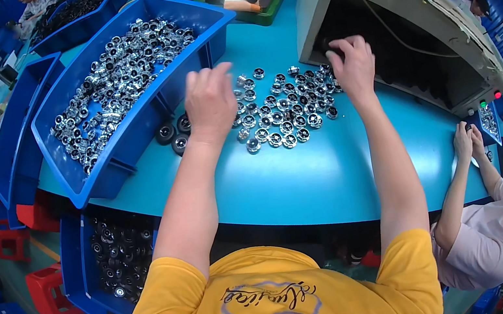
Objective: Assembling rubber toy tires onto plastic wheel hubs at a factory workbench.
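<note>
Small shiny chrome wheel hubs [287, 126] with dark centres lie in a loose spread on the turquoise table. At the left edge of this spread is my left hand [211, 101], back up, its fingers bent and somewhat apart; nothing shows in it. Beside its wrist sit a few black rubber tyres [180, 143], partly hidden by my forearm. My right hand [354, 65] is over the right edge of the hubs, thumb and fingers apart, with no object visible in it. Its fingertips are near the opening of a pale box-shaped housing [315, 7].
A large blue bin [144, 101] heaped with similar hubs stands at the left. Below the table edge, another blue bin [77, 263] holds black wheels. Red stools [49, 294] stand at the lower left. A co-worker [485, 238] in a pale shirt handles something small at the right.
</note>
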The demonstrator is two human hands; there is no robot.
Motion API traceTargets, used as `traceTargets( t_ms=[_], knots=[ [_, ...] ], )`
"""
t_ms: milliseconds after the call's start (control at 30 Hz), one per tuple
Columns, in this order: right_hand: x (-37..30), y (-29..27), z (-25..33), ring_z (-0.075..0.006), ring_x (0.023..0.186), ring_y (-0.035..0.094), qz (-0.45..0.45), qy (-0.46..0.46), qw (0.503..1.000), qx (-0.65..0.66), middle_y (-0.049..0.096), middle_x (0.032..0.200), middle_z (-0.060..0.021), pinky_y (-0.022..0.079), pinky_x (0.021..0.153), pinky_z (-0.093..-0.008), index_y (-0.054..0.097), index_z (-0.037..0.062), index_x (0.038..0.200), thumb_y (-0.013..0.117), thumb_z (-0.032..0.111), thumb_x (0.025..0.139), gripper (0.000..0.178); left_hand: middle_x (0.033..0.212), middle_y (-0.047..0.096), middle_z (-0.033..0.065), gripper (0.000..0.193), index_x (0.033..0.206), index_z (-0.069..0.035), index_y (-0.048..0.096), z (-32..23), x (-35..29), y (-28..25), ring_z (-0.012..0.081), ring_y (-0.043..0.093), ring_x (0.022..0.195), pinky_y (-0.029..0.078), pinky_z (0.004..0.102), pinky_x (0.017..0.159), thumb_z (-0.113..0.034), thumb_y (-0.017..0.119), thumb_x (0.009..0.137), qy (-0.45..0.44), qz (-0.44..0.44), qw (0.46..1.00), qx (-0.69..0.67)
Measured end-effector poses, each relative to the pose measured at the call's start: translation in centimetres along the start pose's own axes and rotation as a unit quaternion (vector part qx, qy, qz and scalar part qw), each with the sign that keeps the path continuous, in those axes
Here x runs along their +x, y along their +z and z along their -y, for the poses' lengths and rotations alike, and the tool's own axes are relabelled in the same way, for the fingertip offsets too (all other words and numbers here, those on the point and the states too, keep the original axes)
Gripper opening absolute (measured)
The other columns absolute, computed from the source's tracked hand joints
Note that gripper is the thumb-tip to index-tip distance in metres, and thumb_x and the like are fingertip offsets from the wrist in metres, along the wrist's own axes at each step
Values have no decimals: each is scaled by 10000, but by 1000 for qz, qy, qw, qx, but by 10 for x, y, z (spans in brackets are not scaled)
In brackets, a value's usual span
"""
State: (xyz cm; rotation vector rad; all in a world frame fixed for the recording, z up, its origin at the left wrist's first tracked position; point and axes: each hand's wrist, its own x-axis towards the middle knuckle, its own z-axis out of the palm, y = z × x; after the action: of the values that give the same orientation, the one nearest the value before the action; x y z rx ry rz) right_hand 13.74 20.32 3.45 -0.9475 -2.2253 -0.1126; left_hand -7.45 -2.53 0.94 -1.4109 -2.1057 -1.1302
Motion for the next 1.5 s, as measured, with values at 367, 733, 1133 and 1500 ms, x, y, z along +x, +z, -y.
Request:
traceTargets(
  t_ms=[367, 733, 1133, 1500],
  knots=[
    [-70, -55, 114, -290, 1036, 630, 15, -91, 969, 228, 642, 1063, -63, 506, 891, -407, 746, 93, 1005, 817, 44, 763, 257, 747, 566, -23, 334, 1212, -29, 685, -49, -16, 6, 23, 462, 575, 342, 198, 484, -319, 639, 1053, -256, 252, 717, -597],
    [-78, -30, 89, -99, 921, 676, 134, 168, 798, 563, 715, 1063, -32, 542, 824, -253, 727, 19, 1190, 740, 105, 951, 254, 888, 699, 60, 309, 1149, -12, 688, -42, -18, 11, 38, 529, 604, 401, 186, 490, -302, 625, 1060, -266, 257, 701, -609],
    [-81, -34, 91, -103, 861, 669, 106, 145, 813, 554, 722, 1003, -27, 550, 792, -258, 730, 42, 1157, 761, 85, 909, 254, 844, 681, 44, 308, 1067, -18, 690, -44, -18, 11, 62, 571, 625, 449, 210, 522, -324, 672, 1033, -247, 244, 731, -587],
    [-85, -28, 88, -111, 893, 677, 197, 219, 738, 608, 725, 1058, -32, 571, 787, -291, 716, 36, 1098, 783, 181, 940, 224, 964, 666, 62, 292, 1110, -7, 632, -51, -22, 17, 94, 640, 758, 545, 245, 655, -165, 799, 930, -159, 143, 791, -573]
  ],
)
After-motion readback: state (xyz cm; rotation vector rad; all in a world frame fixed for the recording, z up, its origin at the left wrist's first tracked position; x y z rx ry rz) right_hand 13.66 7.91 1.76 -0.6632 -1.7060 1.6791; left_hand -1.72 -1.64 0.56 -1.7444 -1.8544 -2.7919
